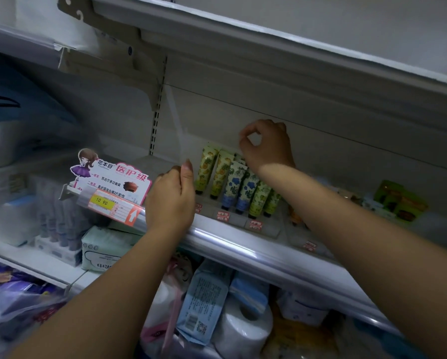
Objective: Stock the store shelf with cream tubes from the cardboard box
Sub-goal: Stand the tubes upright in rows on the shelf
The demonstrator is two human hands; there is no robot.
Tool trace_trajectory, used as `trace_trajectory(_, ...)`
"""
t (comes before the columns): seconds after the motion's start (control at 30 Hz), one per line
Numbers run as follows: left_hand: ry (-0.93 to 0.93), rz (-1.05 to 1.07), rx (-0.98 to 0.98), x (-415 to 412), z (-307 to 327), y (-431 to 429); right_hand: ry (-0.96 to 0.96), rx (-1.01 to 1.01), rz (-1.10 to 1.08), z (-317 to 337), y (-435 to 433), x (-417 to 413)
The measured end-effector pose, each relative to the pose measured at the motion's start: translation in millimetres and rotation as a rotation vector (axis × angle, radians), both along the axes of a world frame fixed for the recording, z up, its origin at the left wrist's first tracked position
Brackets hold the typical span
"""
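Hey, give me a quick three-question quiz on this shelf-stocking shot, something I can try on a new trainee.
1. True or false: the cream tubes stand cap-down on the shelf.
2. Where is the right hand? A) over the back of the tube rows, B) on a toilet roll, C) on the green boxes.
3. Fill in: the yellow price label below the cartoon sign reads ___.
Key: 1 true; 2 A; 3 "10 90".
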State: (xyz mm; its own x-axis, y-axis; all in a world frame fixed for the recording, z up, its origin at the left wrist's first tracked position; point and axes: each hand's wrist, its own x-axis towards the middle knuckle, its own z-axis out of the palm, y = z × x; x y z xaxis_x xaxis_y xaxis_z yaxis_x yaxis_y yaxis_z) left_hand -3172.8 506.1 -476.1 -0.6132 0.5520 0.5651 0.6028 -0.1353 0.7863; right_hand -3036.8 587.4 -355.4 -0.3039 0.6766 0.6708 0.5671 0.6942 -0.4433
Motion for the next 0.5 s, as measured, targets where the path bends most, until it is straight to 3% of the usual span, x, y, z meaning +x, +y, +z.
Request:
trace_trajectory(0.17,0.069,-0.018,-0.065,2,2,-1,0.237,-0.094,0.090,-20,-32,29)
trace_trajectory(0.27,0.101,-0.032,-0.098,4,2,0,0.267,-0.088,0.066,-33,-50,56)
trace_trajectory(0.5,0.678,0.116,-0.020,35,12,-2,0.357,-0.039,-0.046,-64,-64,131)
